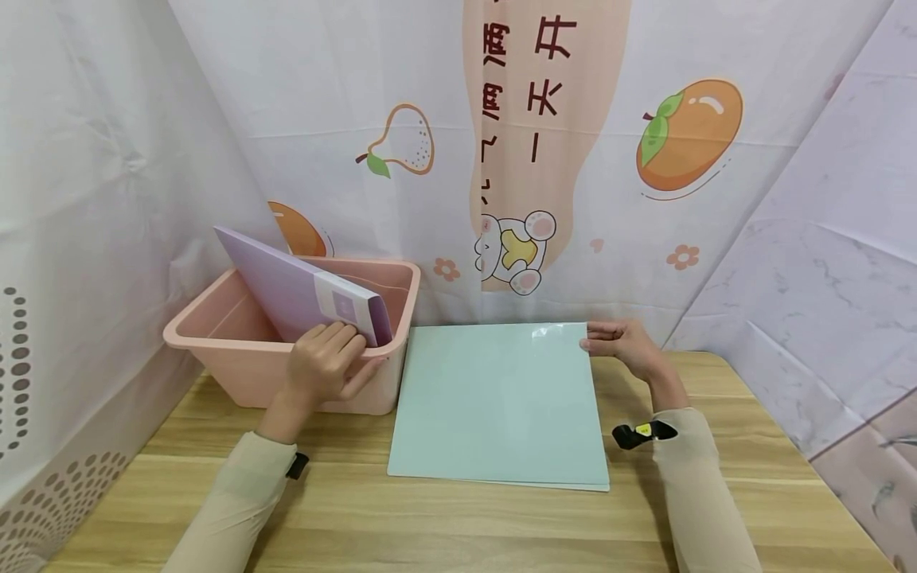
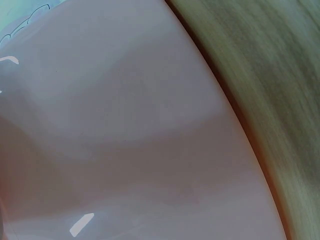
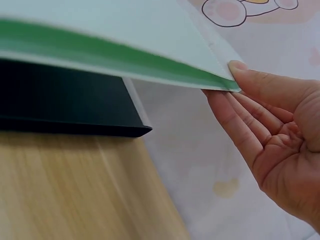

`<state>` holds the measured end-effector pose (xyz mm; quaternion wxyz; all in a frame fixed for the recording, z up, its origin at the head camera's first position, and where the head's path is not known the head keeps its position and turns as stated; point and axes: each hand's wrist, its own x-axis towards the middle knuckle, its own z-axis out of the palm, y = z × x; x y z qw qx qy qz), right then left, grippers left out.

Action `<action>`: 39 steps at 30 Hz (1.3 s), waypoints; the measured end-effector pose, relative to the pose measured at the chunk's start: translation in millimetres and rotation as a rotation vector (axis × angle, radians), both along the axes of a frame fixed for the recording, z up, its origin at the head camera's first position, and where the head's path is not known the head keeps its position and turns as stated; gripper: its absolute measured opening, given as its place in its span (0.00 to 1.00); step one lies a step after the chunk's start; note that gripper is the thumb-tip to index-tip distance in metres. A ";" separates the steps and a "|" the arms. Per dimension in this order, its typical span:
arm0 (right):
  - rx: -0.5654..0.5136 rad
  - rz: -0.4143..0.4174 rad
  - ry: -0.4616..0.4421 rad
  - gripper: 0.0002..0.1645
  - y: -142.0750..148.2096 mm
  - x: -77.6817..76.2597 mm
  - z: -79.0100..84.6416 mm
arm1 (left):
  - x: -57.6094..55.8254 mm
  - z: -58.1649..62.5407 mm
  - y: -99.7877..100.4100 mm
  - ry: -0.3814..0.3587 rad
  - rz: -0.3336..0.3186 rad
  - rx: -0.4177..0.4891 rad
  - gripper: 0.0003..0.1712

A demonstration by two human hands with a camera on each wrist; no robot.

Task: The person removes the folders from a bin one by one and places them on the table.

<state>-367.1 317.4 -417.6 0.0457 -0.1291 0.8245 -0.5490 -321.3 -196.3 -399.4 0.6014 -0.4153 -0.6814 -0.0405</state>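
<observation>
A pale mint-green folder lies over the table, its far edge near the curtain. My right hand pinches its far right corner, thumb on top and fingers beneath. In the right wrist view that folder's side shows a darker green gap, and it is raised above a black flat item hidden from the head view. My left hand grips the front rim of a pink plastic bin, thumb outside. A purple folder with a white label leans in the bin, beside the fingers. The left fingertips are hidden.
The wood-grain table extends in front of the bin and folder. A printed curtain hangs directly behind them, with side cloths at left and right. A black strap is on the right wrist.
</observation>
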 end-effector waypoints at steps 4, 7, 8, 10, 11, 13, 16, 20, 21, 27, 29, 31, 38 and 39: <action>0.009 -0.003 -0.007 0.35 -1.0 -1.3 -4.2 | 0.0 -0.3 0.0 -0.001 0.000 0.001 0.25; 0.008 -0.008 -0.010 0.35 -1.2 -3.4 -7.9 | 0.1 -0.4 0.0 -0.002 0.000 0.003 0.25; 0.005 -0.012 -0.011 0.34 -1.2 -4.1 -9.1 | 0.0 -0.4 0.1 -0.003 0.000 0.003 0.25; 0.006 -0.015 -0.011 0.34 -1.3 -5.3 -11.0 | 0.1 -0.4 0.1 -0.005 0.001 0.003 0.25; 0.008 -0.019 -0.014 0.35 -1.2 -5.7 -11.7 | 0.1 -0.4 0.0 -0.006 0.002 0.003 0.25; 0.013 -0.027 -0.019 0.35 -1.6 -5.9 -12.5 | 0.3 -0.5 -0.2 -0.010 0.005 0.002 0.26; 0.029 -0.028 -0.026 0.35 -2.5 -5.8 -12.5 | 0.6 -0.5 -0.5 -0.015 0.008 0.001 0.26; 0.032 -0.034 -0.029 0.35 -3.8 -6.3 -12.8 | 0.7 -0.6 -0.7 -0.017 0.010 0.001 0.26; 0.029 -0.038 -0.029 0.35 -4.1 -6.4 -13.3 | 0.7 -0.6 -0.7 -0.017 0.010 0.001 0.26; 0.039 -0.035 -0.023 0.36 -5.7 -4.7 -14.9 | -0.1 -1.3 -1.2 -0.019 0.006 0.002 0.26; 0.048 -0.035 -0.025 0.36 -5.6 -4.9 -15.9 | -0.3 -1.3 -1.1 -0.018 0.006 0.001 0.26; 0.047 -0.037 -0.026 0.36 -5.5 -5.3 -17.0 | -0.3 -1.3 -1.0 -0.019 0.007 0.001 0.26; 0.013 -0.032 -0.045 0.36 -5.6 -8.2 -20.7 | 0.1 -1.5 -1.3 -0.022 0.009 0.001 0.26; 0.008 -0.028 -0.047 0.36 -5.7 -8.6 -21.2 | 0.2 -1.5 -1.3 -0.022 0.010 0.002 0.26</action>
